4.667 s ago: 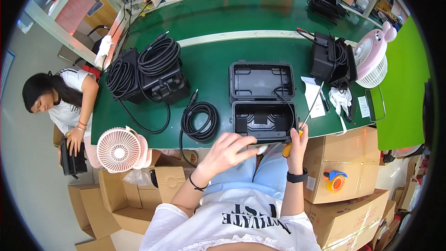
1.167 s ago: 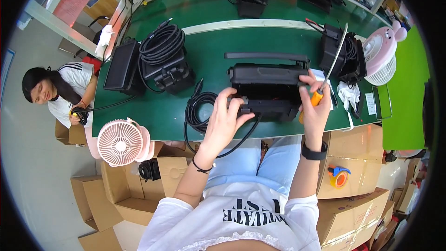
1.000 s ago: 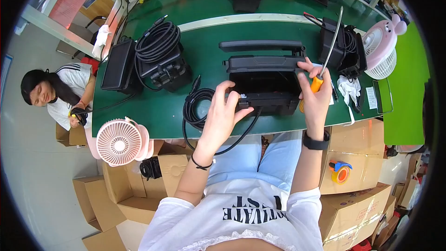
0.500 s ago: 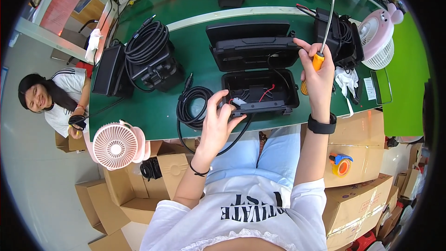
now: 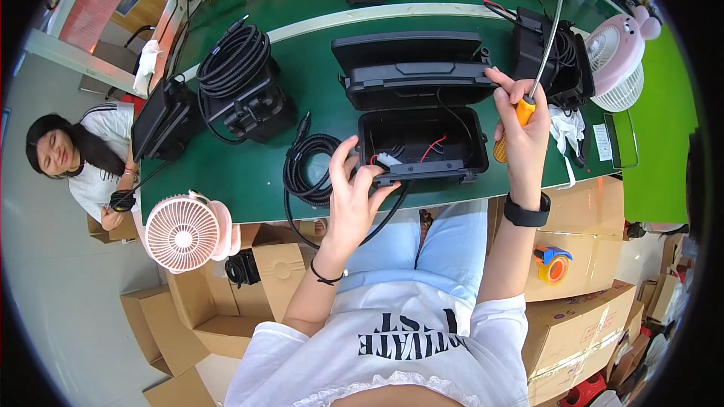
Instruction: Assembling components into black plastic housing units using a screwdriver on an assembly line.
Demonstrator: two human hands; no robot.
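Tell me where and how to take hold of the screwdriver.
Take the screwdriver's yellow handle, probably best from the person's near right side, as the right hand does. The handle is thick and its butt end lies toward the person, while the thin metal shaft points up and away in the picture, so gripping there would likely be less secure.

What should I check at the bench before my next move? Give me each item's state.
1. Screwdriver gripped in right hand: ok, shaft clear of the black case.
2. Lid open: ok, tipped back.
3. Left hand by the case's near left corner: ok.
4. Black cable fully on the table: not ok, a loop hangs past the near edge.
5. Red wires inside, connections secure: cannot tell.
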